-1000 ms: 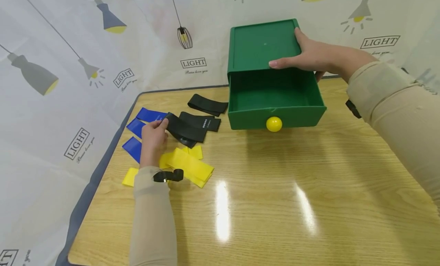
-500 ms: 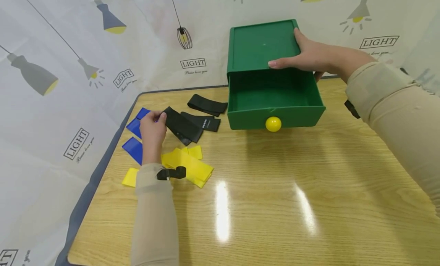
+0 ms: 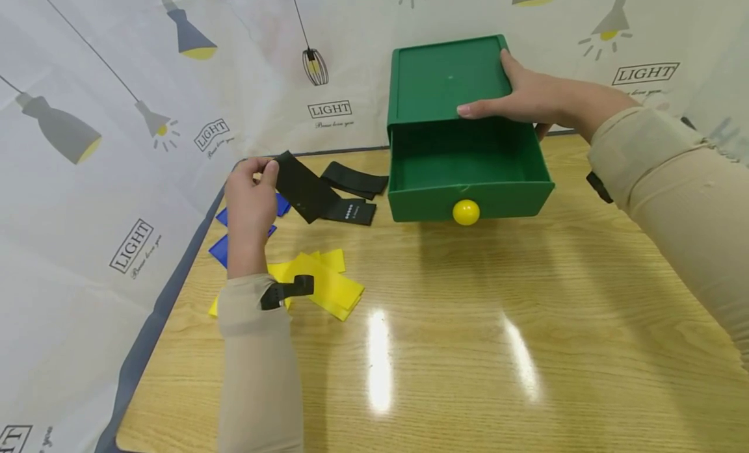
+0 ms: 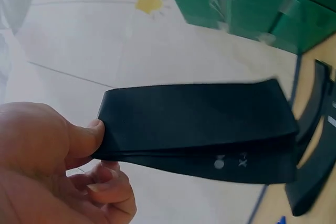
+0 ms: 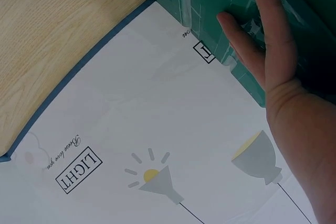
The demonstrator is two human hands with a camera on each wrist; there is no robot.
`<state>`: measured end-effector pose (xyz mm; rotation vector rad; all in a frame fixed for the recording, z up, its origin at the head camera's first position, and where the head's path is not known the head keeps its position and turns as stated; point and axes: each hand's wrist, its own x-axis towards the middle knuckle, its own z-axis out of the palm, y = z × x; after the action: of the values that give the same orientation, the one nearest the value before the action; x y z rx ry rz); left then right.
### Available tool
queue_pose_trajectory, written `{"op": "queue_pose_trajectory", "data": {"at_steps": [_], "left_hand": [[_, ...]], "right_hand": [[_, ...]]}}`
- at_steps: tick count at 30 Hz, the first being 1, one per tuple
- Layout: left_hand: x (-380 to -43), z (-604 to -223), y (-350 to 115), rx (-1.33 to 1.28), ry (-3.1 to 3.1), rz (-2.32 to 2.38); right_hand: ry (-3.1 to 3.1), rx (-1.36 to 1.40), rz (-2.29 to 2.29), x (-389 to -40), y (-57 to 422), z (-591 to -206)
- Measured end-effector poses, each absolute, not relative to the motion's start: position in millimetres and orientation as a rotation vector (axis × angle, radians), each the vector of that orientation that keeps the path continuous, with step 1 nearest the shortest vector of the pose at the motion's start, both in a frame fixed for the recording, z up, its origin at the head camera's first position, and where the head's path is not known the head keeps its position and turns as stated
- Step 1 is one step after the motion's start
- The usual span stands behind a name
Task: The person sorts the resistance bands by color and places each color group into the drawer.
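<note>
My left hand (image 3: pixel 251 203) pinches one end of a black resistance band (image 3: pixel 301 186) between thumb and fingers. The flat loop hangs toward the right, and pale print shows on its lower layer in the left wrist view. Two other black bands (image 3: pixel 354 180) lie on the table near the drawer box. My right hand (image 3: pixel 526 92) rests on the right front corner of the green drawer box (image 3: pixel 450 76). Its thumb lies on the top, and straight fingers (image 5: pixel 275 30) touch the side. The box's drawer (image 3: pixel 468 157) is pulled out and empty, with a yellow knob (image 3: pixel 466 212).
Several yellow bands (image 3: pixel 328 284) and blue bands (image 3: pixel 219 248) lie at the table's left, partly behind my left forearm. A white curtain (image 3: pixel 246 69) printed with lamps hangs behind the table (image 3: pixel 445 349).
My left hand has lifted the pinched black band up and away from the table, slightly to the left. The right hand and the drawer box have stayed in place.
</note>
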<state>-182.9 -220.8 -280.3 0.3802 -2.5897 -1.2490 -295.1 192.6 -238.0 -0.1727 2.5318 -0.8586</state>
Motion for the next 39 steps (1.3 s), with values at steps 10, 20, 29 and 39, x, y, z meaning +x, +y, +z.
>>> {"op": "queue_pose_trajectory", "data": {"at_steps": [10, 20, 29, 39], "left_hand": [[-154.3, -239.3, -197.1, 0.178, -2.588, -1.154], [-131.0, -211.6, -177.8, -0.122, -2.574, -1.099], [-123.3, -201.4, -166.9, -0.371, -2.543, -1.29], [-116.3, -195.2, -156.5, -0.455, -2.514, -1.597]], "right_hand": [[2.526, -0.162, -0.883, -295.4, 192.2, -238.1], [2.528, -0.165, -0.866, -294.1, 191.5, -236.2], [2.525, -0.157, -0.894, -294.1, 192.9, -238.1], [2.532, -0.151, -0.905, -294.4, 191.8, -238.6]]}}
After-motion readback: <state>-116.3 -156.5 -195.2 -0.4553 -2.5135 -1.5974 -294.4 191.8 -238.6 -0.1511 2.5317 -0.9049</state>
